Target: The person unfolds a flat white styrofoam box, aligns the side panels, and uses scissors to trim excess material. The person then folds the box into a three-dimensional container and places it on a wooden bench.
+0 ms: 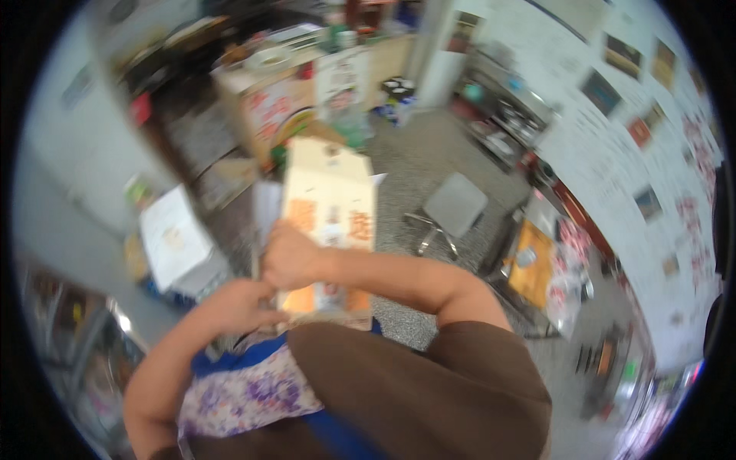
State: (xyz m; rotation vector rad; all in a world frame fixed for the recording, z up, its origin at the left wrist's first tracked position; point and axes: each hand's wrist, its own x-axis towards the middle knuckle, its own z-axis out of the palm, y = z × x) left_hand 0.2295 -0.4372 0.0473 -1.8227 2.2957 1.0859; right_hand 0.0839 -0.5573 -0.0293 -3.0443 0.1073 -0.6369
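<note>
In front of my body is a cream carton [330,184] with orange patches and printing, a flap with a small hole at its far end. My right hand [290,257] reaches across it and is closed in a fist at its left edge; what the fingers hold is hidden. Just nearer, my left hand [241,307] is bent around the carton's lower left edge, thumb and fingers against it. Motion blurs both hands. Beyond the right hand, a pale upright panel [267,205] stands along the carton's left side.
A white box [175,241] stands to the left. Ahead is a wooden counter [253,84] with a bowl [268,60]. A grey stool [455,203] sits on the speckled floor to the right, before a low table with a yellow-orange board [530,264] and plastic bags [569,284].
</note>
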